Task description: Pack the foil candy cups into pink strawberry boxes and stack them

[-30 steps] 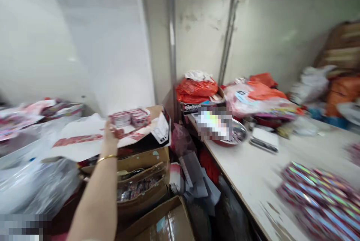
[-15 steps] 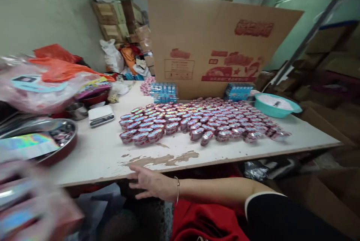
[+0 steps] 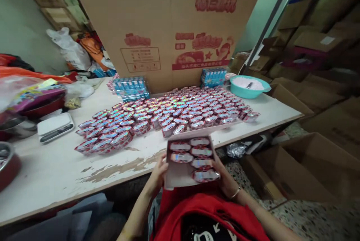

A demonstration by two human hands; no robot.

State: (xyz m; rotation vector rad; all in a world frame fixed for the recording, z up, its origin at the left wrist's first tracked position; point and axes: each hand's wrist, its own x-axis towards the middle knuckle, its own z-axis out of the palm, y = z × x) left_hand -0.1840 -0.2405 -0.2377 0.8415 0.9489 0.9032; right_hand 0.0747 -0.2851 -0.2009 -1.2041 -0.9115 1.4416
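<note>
An open box with several oval red-and-silver packs inside is held over my lap, just in front of the table edge. My left hand grips its left side, and my right hand grips its right side, with a bracelet at that wrist. The lower left part of the box shows bare bottom. Its lid stands folded out at the far side. Beyond it, many similar packs stand in rows on the white table.
A large cardboard sheet stands behind the packs, with blue packs before it. A teal basin is at the right. A white scale and a metal bowl lie left. Open cartons stand on the floor, right.
The box of packs, blurred at the lower left before, is now in front of me in both hands. My right hand, earlier open and outstretched, now grips it. The view has turned right and down.
</note>
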